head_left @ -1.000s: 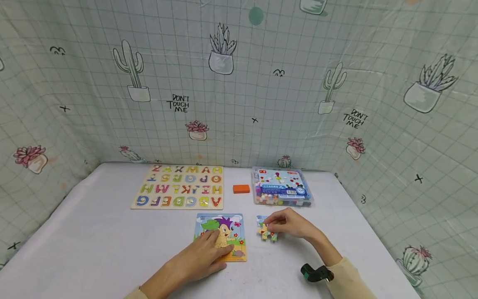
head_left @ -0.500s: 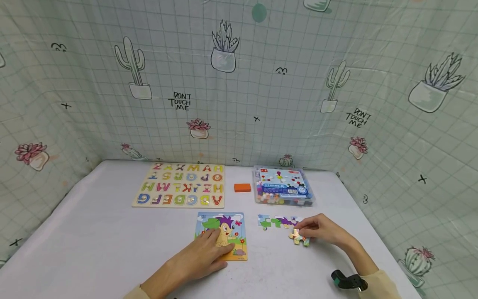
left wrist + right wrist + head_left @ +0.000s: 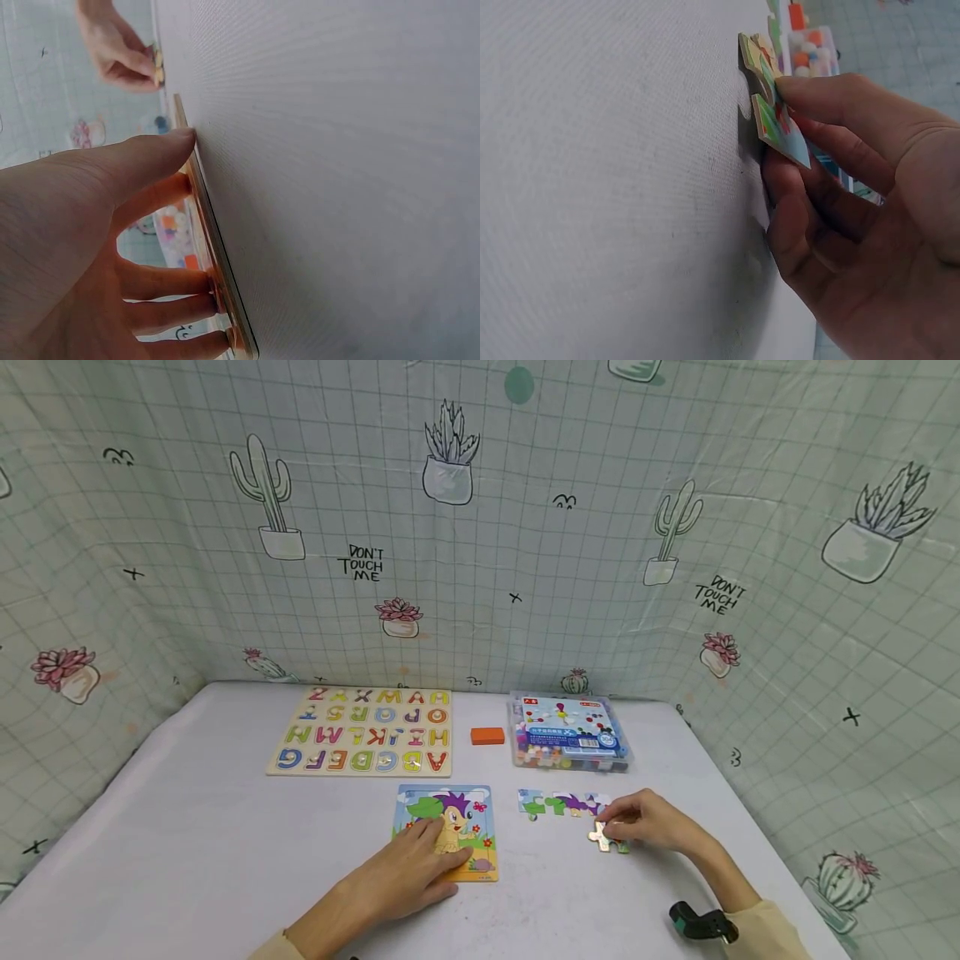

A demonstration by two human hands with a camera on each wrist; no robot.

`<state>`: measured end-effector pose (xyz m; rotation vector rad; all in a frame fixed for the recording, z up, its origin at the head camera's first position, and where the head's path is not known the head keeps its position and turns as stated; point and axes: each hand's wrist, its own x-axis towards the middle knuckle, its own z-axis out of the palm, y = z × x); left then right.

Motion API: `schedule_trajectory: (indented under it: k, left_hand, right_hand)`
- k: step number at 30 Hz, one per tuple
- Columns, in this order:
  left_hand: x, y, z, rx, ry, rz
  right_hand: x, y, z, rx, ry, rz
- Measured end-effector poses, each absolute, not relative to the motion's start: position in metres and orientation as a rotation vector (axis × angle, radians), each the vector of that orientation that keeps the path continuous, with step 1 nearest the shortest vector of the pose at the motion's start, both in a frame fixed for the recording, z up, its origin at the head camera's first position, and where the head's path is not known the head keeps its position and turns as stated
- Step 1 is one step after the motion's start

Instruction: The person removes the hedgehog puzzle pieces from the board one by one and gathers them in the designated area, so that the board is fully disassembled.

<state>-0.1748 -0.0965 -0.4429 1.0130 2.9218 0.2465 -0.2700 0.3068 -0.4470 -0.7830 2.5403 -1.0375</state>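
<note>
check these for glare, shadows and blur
Head view: pale glare washes out part of the held puzzle piece; right wrist view: soft shadow falls on the table near the right hand; left wrist view: the background plastic box is blurred.

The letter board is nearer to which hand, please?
The left hand is nearer, in front of the letter board; the right hand is farther away, in front and to its right.

A white table (image 3: 225,852) here, and it's busy! Back left, the letter board (image 3: 371,732) lies flat; just beside it, a small orange block (image 3: 487,737); then, right of that, a clear plastic box (image 3: 572,735). Nearer the front, the picture puzzle (image 3: 462,832) lies flat, and to its right, puzzle pieces (image 3: 557,806) run in a row, picture side up!
</note>
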Motion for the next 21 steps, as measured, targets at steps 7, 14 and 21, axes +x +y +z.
schedule_trajectory:
  k: [7,14,21]
  left_hand:
    - [-0.175,-0.096,-0.443,1.023,2.928,0.23]
    - [-0.176,-0.095,-0.443,1.001,2.918,0.233]
    - [-0.177,-0.097,-0.444,1.005,2.923,0.239]
  right_hand:
    - [-0.269,0.304,-0.447,-0.752,2.624,-0.968]
    - [-0.268,0.303,-0.447,-0.722,2.675,-0.914]
    - [-0.268,0.295,-0.442,-0.678,2.74,-0.883]
